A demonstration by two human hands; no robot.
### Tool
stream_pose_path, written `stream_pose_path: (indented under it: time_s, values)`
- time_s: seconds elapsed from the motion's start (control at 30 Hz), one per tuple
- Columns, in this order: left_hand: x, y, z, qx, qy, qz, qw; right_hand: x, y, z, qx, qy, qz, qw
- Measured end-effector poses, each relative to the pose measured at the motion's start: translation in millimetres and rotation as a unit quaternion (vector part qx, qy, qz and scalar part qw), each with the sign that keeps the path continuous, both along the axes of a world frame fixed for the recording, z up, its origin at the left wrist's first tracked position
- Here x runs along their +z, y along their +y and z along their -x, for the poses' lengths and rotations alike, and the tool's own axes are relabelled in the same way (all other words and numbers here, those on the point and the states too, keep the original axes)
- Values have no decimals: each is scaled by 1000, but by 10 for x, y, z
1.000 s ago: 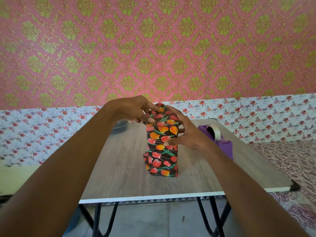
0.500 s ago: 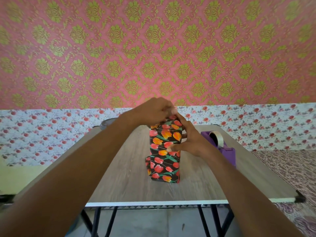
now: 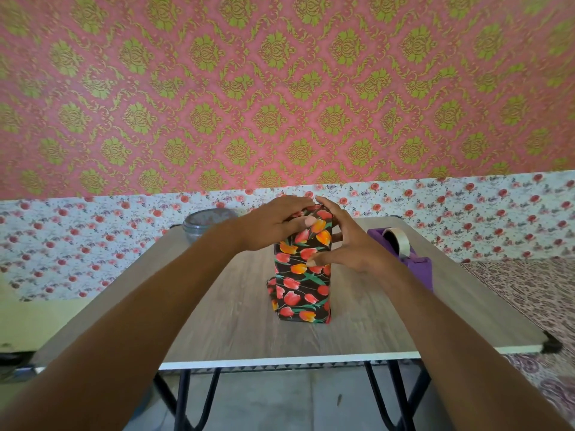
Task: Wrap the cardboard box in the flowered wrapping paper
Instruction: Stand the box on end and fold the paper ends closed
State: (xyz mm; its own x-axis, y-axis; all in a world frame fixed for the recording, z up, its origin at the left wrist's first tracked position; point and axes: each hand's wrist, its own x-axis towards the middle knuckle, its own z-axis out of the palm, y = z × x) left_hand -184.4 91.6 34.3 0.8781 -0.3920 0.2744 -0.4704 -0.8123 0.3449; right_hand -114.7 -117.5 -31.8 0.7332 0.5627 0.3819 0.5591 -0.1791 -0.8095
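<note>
The cardboard box [image 3: 300,293] stands upright in the middle of the wooden table [image 3: 230,325], covered in black wrapping paper with red and orange tulips. A loose fold of paper sticks out at its lower left. My left hand [image 3: 270,225] lies across the top of the box, fingers stretched over the folded paper and thumb pressing on the front face. My right hand [image 3: 351,247] holds the box's upper right edge, with the thumb on the front face and the fingers along the right side up to the top. The top face is hidden under my hands.
A purple tape dispenser [image 3: 413,265] with a roll of clear tape stands to the right of the box. A clear round jar [image 3: 202,225] sits at the table's far left corner. The table's white front edge and black legs are below my forearms.
My left hand has gone from pinching the paper at the top to lying flat across it. My right hand has stayed on the box's right side. The box has not moved.
</note>
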Motion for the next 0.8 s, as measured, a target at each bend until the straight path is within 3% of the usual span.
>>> stream_pose_path:
  time_s: [0.37, 0.5, 0.57, 0.63, 0.7, 0.8]
  values:
    - [-237, -43, 20, 95, -42, 253, 962, 154, -115, 39, 9, 29, 71, 997]
    - [-439, -84, 4, 112, -22, 380, 918, -7, -266, 69, 9, 63, -4, 998]
    - [-547, -92, 5, 101, -17, 454, 885, -142, -368, 81, -72, 48, -41, 995]
    - [-627, -130, 29, 93, -19, 490, 867, -283, -495, 47, -221, -17, -41, 974]
    - [-685, -190, 45, 88, -28, 506, 857, -422, -664, 21, -375, -80, -20, 923]
    - [-741, -234, 13, 87, -17, 527, 845, -561, -863, 0, -535, -77, -4, 841]
